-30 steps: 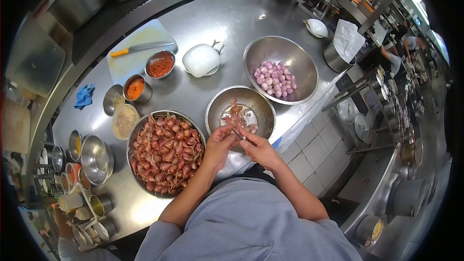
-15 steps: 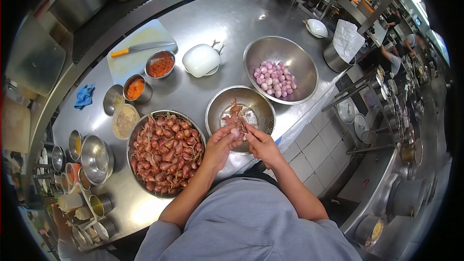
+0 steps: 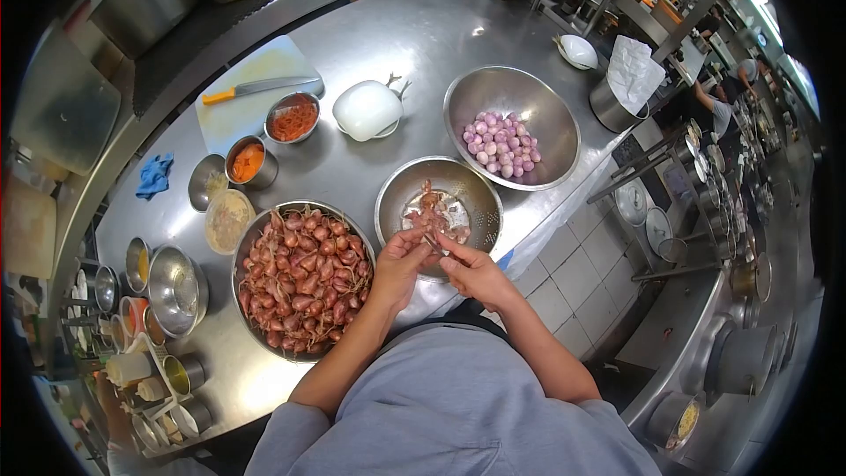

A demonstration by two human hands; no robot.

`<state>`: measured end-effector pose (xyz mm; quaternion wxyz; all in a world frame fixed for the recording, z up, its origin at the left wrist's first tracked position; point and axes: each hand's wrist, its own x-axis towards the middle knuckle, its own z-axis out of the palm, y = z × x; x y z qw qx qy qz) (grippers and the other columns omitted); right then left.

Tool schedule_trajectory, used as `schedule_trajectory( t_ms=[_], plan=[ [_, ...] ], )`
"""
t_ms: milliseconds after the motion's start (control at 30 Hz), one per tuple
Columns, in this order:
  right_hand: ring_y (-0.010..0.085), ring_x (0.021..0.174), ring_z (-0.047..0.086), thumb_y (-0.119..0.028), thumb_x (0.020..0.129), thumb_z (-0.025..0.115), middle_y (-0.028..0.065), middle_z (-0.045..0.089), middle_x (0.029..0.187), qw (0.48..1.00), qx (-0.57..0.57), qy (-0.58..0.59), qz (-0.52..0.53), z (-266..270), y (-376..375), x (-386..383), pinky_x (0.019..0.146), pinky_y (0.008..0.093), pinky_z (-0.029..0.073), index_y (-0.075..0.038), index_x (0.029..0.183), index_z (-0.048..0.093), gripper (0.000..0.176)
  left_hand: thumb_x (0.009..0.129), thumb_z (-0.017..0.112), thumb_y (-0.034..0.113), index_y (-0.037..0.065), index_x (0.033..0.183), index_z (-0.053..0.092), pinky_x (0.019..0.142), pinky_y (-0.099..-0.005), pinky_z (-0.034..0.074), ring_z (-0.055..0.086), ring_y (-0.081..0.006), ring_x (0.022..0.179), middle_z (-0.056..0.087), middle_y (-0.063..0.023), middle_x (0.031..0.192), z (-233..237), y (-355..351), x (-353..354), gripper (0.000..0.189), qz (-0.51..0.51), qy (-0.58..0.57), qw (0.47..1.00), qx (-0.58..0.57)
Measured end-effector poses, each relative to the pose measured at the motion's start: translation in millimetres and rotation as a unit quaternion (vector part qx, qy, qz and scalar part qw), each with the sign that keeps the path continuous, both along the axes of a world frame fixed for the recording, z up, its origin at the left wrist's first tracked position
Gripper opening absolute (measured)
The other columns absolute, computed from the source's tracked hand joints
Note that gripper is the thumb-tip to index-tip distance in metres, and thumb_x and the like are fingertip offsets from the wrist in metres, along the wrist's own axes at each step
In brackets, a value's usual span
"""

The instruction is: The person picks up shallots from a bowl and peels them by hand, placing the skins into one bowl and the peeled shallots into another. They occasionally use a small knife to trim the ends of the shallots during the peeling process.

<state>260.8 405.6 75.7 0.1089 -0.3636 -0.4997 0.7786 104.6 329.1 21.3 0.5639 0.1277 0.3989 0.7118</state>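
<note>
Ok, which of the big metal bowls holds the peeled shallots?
The far right bowl, with pale pink bulbs; the left bowl holds red-skinned ones, the colander only skins.

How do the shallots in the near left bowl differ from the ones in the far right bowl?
The near shallots are red-brown with papery skins; the far shallots are pale pink, smooth and skinless. The near shallots form a big heap; the far shallots form only a small cluster. Both are small, rounded bulbs.

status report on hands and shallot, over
Left hand grip shut on shallot. Right hand holds small knife against it. Over peel bowl, nothing in the way.
</note>
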Motion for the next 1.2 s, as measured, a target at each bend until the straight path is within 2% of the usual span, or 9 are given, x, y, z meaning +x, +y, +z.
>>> schedule_trajectory(
  t_ms=[367, 433, 533, 733, 867, 967, 1033, 1200],
  plan=[
    [0.002, 0.059, 0.037, -0.018, 0.101, 0.059, -0.0045, 0.066, 0.089, 1.0, 0.017, -0.009, -0.021, 1.0, -0.3, -3.9, 0.049, 0.0184, 0.033, -0.02, 0.143, 0.054, 0.042, 0.094, 0.062, 0.0, 0.004, 0.116, 0.061, 0.084, -0.03, 0.055, 0.062, -0.0135, 0.1, 0.065, -0.0062, 0.112, -6.5, 0.4, -0.1, 0.023, 0.001, 0.012, 1.0, -0.003],
    [0.0037, 0.055, 0.034, -0.02, 0.103, 0.056, -0.0059, 0.042, 0.067, 0.999, -0.016, -0.012, -0.035, -0.7, 0.0, -4.5, 0.046, 0.0195, 0.028, -0.023, 0.144, 0.054, 0.041, 0.095, 0.062, 0.002, 0.004, 0.12, 0.061, 0.083, -0.0302, 0.055, 0.064, -0.0151, 0.1, 0.066, -0.0071, 0.114, -3.6, 0.8, -0.9, 0.025, -0.004, 0.006, 1.0, -0.002],
    [0.0042, 0.055, 0.035, -0.021, 0.103, 0.056, -0.0048, 0.043, 0.068, 0.997, -0.054, -0.013, -0.048, -8.2, 2.4, -2.9, 0.047, 0.0191, 0.029, -0.023, 0.144, 0.054, 0.041, 0.096, 0.058, 0.002, 0.002, 0.124, 0.061, 0.084, -0.0317, 0.055, 0.066, -0.019, 0.102, 0.066, -0.009, 0.116, 0.9, 1.0, -1.9, 0.028, -0.016, -0.019, 1.0, 0.005],
    [0.0046, 0.056, 0.036, -0.021, 0.104, 0.055, -0.0042, 0.043, 0.069, 0.996, -0.046, -0.016, -0.077, -9.6, 4.5, -4.6, 0.047, 0.0192, 0.03, -0.023, 0.144, 0.053, 0.041, 0.095, 0.051, 0.001, -0.002, 0.128, 0.058, 0.089, -0.0357, 0.054, 0.067, -0.025, 0.105, 0.066, -0.0123, 0.117, -3.4, -0.9, -8.4, 0.033, -0.031, -0.077, 0.996, 0.016],
    [0.0046, 0.056, 0.036, -0.02, 0.103, 0.056, -0.0049, 0.043, 0.069, 0.995, -0.047, -0.025, -0.087, -12.6, 5.2, -4.3, 0.047, 0.0195, 0.03, -0.023, 0.146, 0.05, 0.044, 0.096, 0.052, 0.0, -0.001, 0.128, 0.059, 0.09, -0.0358, 0.054, 0.066, -0.0247, 0.106, 0.065, -0.0132, 0.119, 1.4, -1.5, -7.8, 0.033, -0.031, -0.107, 0.994, 0.019],
    [0.0041, 0.057, 0.036, -0.018, 0.102, 0.057, -0.0061, 0.042, 0.07, 0.997, 0.02, -0.003, -0.079, -12.5, 1.2, -3.8, 0.048, 0.0194, 0.031, -0.021, 0.149, 0.046, 0.049, 0.096, 0.053, -0.001, 0.0, 0.127, 0.06, 0.091, -0.0354, 0.054, 0.065, -0.0222, 0.105, 0.065, -0.0125, 0.12, 4.5, 0.2, -3.0, 0.032, -0.008, -0.066, 0.998, -0.018],
    [0.0023, 0.059, 0.037, -0.014, 0.101, 0.058, -0.007, 0.049, 0.078, 0.999, 0.022, 0.0, -0.024, -12.1, -0.1, -1.4, 0.05, 0.0191, 0.032, -0.014, 0.15, 0.045, 0.05, 0.097, 0.054, 0.001, 0.0, 0.129, 0.057, 0.089, -0.0337, 0.052, 0.065, -0.0194, 0.106, 0.065, -0.0095, 0.12, 3.6, -0.2, -2.3, 0.032, -0.013, -0.013, 1.0, -0.015],
    [0.0015, 0.068, 0.042, -0.011, 0.1, 0.059, -0.0065, 0.057, 0.088, 0.999, 0.052, 0.007, -0.01, 3.6, -2.8, -7.0, 0.058, 0.0179, 0.036, -0.011, 0.149, 0.046, 0.051, 0.096, 0.057, -0.001, 0.001, 0.126, 0.06, 0.091, -0.0319, 0.052, 0.063, -0.0156, 0.105, 0.065, -0.0075, 0.118, 3.0, -1.2, 0.5, 0.031, -0.006, 0.005, 1.0, -0.016]
  ],
)
